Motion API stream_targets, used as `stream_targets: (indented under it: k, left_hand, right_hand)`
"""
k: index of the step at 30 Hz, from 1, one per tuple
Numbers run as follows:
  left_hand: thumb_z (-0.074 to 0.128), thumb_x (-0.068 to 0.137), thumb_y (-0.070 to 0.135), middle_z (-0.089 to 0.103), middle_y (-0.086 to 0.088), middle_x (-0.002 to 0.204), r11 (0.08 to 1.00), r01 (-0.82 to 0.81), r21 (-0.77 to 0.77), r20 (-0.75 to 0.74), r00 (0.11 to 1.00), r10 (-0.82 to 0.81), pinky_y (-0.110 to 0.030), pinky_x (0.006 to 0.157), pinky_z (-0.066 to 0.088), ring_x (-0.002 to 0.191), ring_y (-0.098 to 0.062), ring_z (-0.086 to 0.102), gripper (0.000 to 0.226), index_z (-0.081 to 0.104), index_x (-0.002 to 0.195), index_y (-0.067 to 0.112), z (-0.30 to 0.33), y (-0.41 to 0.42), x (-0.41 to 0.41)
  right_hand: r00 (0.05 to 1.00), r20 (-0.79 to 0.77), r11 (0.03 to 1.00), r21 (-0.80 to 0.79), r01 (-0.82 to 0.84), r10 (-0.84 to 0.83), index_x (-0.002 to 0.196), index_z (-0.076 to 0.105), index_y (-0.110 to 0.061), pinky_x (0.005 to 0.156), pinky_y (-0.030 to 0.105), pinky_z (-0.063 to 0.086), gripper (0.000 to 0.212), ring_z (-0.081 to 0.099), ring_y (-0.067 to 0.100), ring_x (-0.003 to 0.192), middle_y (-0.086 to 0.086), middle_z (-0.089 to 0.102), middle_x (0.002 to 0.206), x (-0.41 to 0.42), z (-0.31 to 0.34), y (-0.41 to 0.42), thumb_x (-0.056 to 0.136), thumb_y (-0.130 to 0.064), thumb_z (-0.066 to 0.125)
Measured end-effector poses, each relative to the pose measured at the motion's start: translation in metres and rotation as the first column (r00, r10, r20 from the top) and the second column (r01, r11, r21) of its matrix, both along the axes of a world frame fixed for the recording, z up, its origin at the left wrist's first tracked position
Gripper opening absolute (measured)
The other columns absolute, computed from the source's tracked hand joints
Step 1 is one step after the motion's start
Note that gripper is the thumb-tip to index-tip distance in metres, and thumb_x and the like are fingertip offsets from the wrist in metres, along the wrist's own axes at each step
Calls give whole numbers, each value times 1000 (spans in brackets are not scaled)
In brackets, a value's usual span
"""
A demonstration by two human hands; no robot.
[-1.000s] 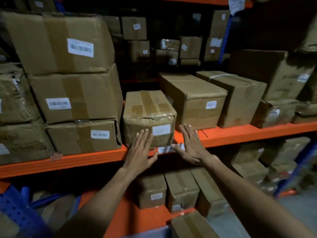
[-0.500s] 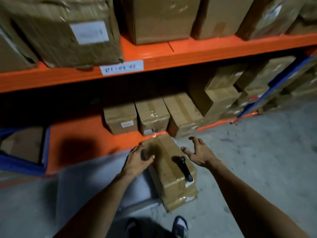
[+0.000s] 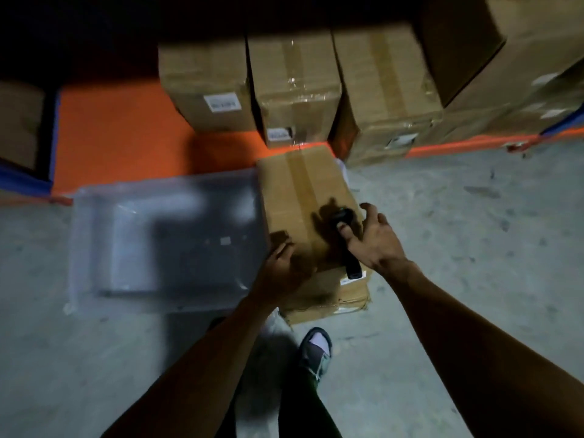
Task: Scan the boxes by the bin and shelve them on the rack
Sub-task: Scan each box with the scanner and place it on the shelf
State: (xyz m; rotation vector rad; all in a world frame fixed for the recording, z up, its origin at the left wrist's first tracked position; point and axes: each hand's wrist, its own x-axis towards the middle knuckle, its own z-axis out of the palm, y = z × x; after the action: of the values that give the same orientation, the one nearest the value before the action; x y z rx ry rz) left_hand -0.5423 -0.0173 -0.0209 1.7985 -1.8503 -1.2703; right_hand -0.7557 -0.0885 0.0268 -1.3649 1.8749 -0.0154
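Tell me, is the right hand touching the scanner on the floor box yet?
Touching. The head view shows the right hand over the black scanner lying on the box, its thumb pressed against the scanner's upper body and the fingers spread beyond it.

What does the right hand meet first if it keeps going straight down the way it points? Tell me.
The black handheld scanner lying on top of the cardboard box. The right hand looks to be at it already, thumb apparently on its head; exact contact is hard to judge.

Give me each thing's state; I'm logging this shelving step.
box: on floor, taped shut, beside bin.
scanner: lying on box.
right hand: fingers spread, thumb touching scanner.
left hand: on box's left edge.
bin: clear, on floor.
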Motion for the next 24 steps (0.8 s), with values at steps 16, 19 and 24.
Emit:
stream_targets:
  k: [16,19,24]
  left_hand:
    - [78,82,33,55,-7,144,935,53,-350,197,980,18,-53,106,42,139,-29,45,58,63,133,11,-87,19,-20]
    - [75,84,39,58,-8,141,933,17,-359,138,990,35,-51,107,43,136,-30,48,51,68,127,12,-83,13,-18]
    - [72,86,38,56,-2,143,940,-65,-334,-3,998,68,-49,110,40,137,-21,48,42,70,124,19,-65,-9,-8]
  right_hand:
    - [899,309,927,-112,359,-311,151,38,-36,96,34,52,72,65,24,113,1,67,122,-16,-72,25,89,-27,74]
    - [840,421,885,-157,439,-342,140,39,-50,83,30,59,69,67,8,94,-15,64,105,-27,-62,40,88,-23,75]
    - [698,601,789,-173,590,-389,137,40,-54,77,38,64,71,71,9,94,-11,63,113,-36,-44,56,90,-10,69]
